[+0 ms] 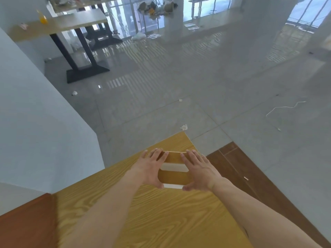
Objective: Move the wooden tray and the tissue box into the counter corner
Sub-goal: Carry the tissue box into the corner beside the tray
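Note:
A wooden tissue box [174, 176] with a white slot on top sits near the far end of the wood-grain counter [161, 221]. My left hand [152, 167] presses against its left side, fingers spread over the top edge. My right hand [198, 170] clasps its right side the same way, thumb at the near edge. Both hands grip the box between them. No separate wooden tray shows in this view.
The counter ends in a corner [184, 134] just beyond the box, with grey tiled floor below. A white wall [44, 122] runs along the left. A table with a black base [86, 72] stands far off. Paper scraps [184, 127] lie on the floor.

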